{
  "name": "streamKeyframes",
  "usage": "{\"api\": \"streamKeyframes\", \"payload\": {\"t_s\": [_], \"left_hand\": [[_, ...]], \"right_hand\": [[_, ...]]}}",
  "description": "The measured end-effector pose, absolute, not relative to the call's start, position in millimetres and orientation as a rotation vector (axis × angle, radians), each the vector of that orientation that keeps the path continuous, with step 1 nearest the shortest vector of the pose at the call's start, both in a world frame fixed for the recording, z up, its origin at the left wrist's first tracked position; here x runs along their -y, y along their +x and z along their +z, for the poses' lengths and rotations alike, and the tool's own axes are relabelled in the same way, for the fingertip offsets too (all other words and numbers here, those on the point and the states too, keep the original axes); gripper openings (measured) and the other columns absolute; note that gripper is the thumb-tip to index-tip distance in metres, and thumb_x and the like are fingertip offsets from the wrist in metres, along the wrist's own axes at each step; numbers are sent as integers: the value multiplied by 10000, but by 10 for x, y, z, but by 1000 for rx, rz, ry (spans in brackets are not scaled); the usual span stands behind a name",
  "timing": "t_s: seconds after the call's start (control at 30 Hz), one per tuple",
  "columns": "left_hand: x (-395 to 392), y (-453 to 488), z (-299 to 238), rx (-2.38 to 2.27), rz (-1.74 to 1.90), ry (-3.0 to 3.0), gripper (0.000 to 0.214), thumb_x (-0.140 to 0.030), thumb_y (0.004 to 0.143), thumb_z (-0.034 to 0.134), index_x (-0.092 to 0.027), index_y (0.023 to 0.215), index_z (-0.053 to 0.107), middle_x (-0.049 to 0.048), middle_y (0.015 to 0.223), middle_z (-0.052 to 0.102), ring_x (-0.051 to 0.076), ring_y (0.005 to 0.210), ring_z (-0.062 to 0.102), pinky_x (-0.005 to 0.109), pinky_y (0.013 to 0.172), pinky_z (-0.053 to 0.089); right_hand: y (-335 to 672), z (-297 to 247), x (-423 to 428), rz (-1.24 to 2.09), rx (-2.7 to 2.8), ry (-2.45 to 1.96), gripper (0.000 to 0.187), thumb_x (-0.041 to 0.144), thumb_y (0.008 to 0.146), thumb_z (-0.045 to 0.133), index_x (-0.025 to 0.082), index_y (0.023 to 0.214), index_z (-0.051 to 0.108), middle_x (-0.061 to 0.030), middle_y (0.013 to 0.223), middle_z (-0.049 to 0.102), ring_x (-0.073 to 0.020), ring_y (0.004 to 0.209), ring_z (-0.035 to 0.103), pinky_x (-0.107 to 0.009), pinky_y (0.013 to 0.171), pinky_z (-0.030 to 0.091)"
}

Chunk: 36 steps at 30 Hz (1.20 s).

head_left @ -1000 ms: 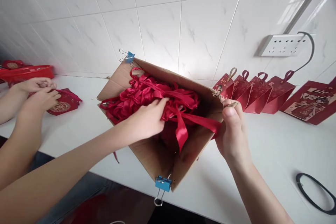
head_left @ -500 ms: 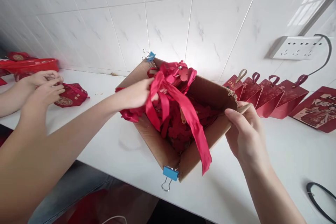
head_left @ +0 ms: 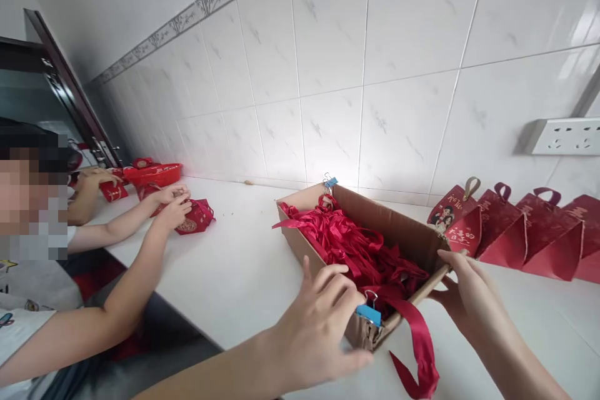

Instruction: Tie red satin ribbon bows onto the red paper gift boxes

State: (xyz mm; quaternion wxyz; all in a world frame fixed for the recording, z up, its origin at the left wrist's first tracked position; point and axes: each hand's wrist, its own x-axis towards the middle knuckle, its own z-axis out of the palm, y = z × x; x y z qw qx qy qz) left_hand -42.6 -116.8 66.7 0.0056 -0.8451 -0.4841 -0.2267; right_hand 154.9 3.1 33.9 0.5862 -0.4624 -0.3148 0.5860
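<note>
A cardboard box (head_left: 407, 209) holds a heap of red ribbons (head_left: 347, 237). One loose ribbon (head_left: 419, 334) hangs over its near right edge onto the table. My right hand (head_left: 473, 290) grips the box's right rim, thumb on top and fingers below. At the near corner, my left hand (head_left: 323, 312) is open, fingers spread and slightly bent, beside a blue binder clip (head_left: 369, 314). I cannot tell whether it touches the box. Another blue binder clip (head_left: 330, 182) sits on the far corner.
Red gift boxes with ribbon loops (head_left: 504, 231) line the wall at right, below a power strip (head_left: 567, 136). At left, a co-worker's hands (head_left: 175, 206) handle a red pouch (head_left: 194, 217). A red basket (head_left: 157, 174) stands behind on the white table (head_left: 234, 287).
My left hand has come out of the ribbons to the box's near corner. The ribbons now lie lower in the box. The view has swung left, and my right hand keeps its grip.
</note>
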Motion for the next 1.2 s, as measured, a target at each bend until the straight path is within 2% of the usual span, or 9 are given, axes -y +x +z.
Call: {"api": "streamKeyframes", "payload": {"t_s": [0.1,0.2,0.33,0.4,0.5,0.63,0.8,0.97,1.2], "left_hand": [[1132,-446,528,1481,-767,-2582,179,-199,745,637,-166,848,494,51,844,549,206,876,477,371,792,474],[1063,-573,495,1355,-904,-2471,154,-99,749,575,-175,805,453,51,790,509,189,779,451,350,688,476],[868,-867,576,1341,-1025,-2245,177,-67,746,519,-206,776,414,46,770,467,204,756,452,358,635,458],[704,-1048,657,1373,-1000,-2154,162,-97,761,520,-213,770,407,41,770,455,210,759,453,364,645,451],[381,-1376,802,1468,-893,-2020,138,-161,786,519,-211,752,394,45,767,454,225,778,450,377,692,441],[-85,-1895,977,1669,-651,-1905,112,-207,782,519,-206,756,411,66,815,486,256,843,472,404,788,417],[-503,-2415,1077,1895,-351,-1767,66,-227,784,483,-184,817,445,122,943,522,309,996,463,459,874,371],[-741,-2676,1060,2005,-342,-1679,90,-238,789,441,-180,856,451,150,980,525,334,1031,446,490,848,377],[-1008,-2971,906,2104,-351,-1657,188,-267,780,453,-163,937,463,160,1038,520,337,1071,453,471,881,380]], "right_hand": [[1523,365,16,1351,838,-996,315,409,611,699,199,723,493,14,737,491,-151,676,494,-241,449,490],[1451,336,61,1298,937,-877,375,477,675,659,222,920,535,-16,982,542,-185,892,536,-300,607,551],[1301,67,31,1151,1081,-952,512,525,785,519,292,1219,380,-55,1370,355,-228,1251,386,-390,854,508],[1220,-134,-2,1119,1281,-1138,517,519,809,466,242,1233,364,-116,1359,366,-259,1250,411,-431,930,454],[1109,-390,-17,880,1728,-1292,388,381,825,426,187,1160,442,-160,1310,402,-266,1105,553,-425,955,430],[1008,-481,32,542,2145,-1286,303,176,788,416,142,1063,540,-167,1277,453,-258,1166,500,-372,927,447],[965,-419,52,482,2189,-1312,282,125,788,394,125,1017,559,-160,1192,511,-246,1152,493,-342,867,482],[952,-413,23,504,2195,-1336,244,100,787,380,131,968,542,-145,1123,519,-228,1061,529,-338,829,496],[964,-428,4,514,2236,-1363,236,113,794,372,152,982,510,-143,1171,479,-219,1091,521,-326,820,511]]}}
